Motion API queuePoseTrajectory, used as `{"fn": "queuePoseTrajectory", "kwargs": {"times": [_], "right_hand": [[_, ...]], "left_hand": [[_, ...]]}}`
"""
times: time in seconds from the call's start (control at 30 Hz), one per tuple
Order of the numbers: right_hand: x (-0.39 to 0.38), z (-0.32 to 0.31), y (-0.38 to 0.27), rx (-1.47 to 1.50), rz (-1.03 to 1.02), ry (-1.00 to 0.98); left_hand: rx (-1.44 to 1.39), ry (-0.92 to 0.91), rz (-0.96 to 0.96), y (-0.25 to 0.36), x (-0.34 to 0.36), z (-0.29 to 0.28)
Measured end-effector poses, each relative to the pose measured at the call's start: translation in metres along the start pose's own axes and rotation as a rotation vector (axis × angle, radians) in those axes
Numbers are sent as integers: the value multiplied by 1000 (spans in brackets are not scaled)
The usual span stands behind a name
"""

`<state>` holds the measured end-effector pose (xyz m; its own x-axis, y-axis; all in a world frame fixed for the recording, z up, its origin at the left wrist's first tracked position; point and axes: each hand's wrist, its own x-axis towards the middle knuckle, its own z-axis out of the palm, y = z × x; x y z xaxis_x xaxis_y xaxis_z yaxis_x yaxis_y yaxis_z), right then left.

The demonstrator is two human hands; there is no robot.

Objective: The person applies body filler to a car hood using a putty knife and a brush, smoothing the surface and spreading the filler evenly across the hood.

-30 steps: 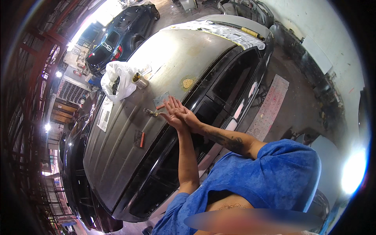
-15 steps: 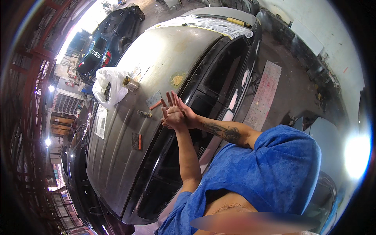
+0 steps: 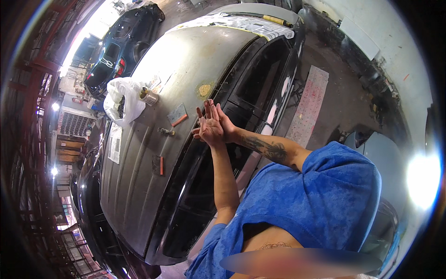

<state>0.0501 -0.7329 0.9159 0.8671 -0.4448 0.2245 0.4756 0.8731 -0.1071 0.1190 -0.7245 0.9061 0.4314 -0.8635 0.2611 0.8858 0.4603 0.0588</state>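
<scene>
My left hand (image 3: 210, 131) is raised beside the edge of a grey car roof (image 3: 134, 162), palm showing and fingers stretched apart. Against its side lies my right hand (image 3: 227, 124), fingers straight and partly hidden behind the left one. I see nothing held in either. On the roof near them are a yellowish filler patch (image 3: 204, 89), a dark flat spreader with an orange edge (image 3: 177, 116) and a small metal fitting (image 3: 166, 132). A second orange-edged spreader (image 3: 158, 165) lies closer to me.
An open tin (image 3: 148, 96) and a white plastic bag (image 3: 132, 97) stand on the roof. White paper (image 3: 114, 145) lies at its left side. A yellow cylinder (image 3: 278, 20) rests at the far end. Right of the car is a long perforated board (image 3: 310, 102); a dark car (image 3: 121, 44) stands behind.
My hands stay pressed together and have shifted slightly right, the fingers sliding against each other. The view has moved a little, so the roof and its things appear further left.
</scene>
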Motion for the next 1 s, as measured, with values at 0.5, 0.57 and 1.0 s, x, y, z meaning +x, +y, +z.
{"fn": "queuePoseTrajectory", "kwargs": {"times": [0.5, 0.57, 1.0], "right_hand": [[29, 6, -25, -234, -18, 128], [16, 7, -6, -265, 65, 114], [33, 0, -13, -510, 27, 246]], "left_hand": [[497, 76, 107, -11, 31, -24], [49, 104, 61, 8, 33, -15], [191, 28, 70, 16, 26, -15]]}}
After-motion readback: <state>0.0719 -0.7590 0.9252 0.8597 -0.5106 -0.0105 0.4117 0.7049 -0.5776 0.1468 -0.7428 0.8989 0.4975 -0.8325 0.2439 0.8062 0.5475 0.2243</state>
